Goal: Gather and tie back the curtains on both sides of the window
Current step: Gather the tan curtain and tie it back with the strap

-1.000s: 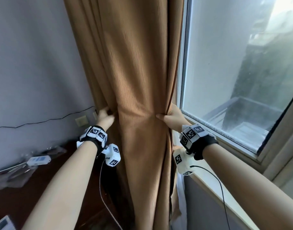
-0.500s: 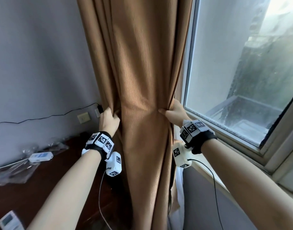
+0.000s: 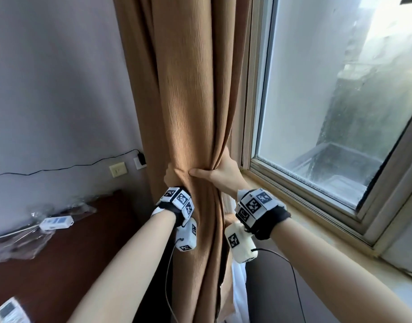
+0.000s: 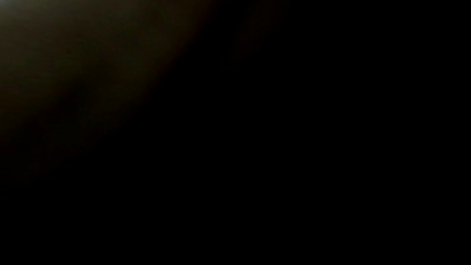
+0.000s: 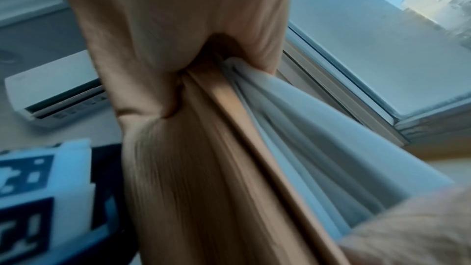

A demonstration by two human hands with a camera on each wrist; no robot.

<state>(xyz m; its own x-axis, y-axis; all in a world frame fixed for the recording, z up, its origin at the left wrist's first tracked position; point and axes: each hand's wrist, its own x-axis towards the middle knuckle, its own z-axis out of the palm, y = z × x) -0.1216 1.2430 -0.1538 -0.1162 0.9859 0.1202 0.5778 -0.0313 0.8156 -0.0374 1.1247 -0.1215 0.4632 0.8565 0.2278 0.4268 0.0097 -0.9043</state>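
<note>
A tan curtain [image 3: 191, 89] hangs at the left edge of the window [image 3: 328, 89], squeezed into a narrow bunch at sill height. My left hand [image 3: 171, 176] grips the bunch from its left side, its fingers mostly hidden behind the fabric. My right hand [image 3: 220, 170] wraps the bunch from the right, thumb lying across the front. In the right wrist view the tan curtain [image 5: 193, 168] is pinched in, with a white sheer [image 5: 305, 148] gathered along it. The left wrist view is almost black.
A dark wooden table [image 3: 60, 264] stands at the lower left with a white box [image 3: 55, 223], plastic wrap and a remote [image 3: 9, 313]. Wall sockets [image 3: 117, 169] and a plugged cable sit left of the curtain. The window sill [image 3: 316, 220] runs right.
Both hands have drawn together, narrowing the curtain from a wide spread into a tight bunch. The left hand moved right and the view shifted up.
</note>
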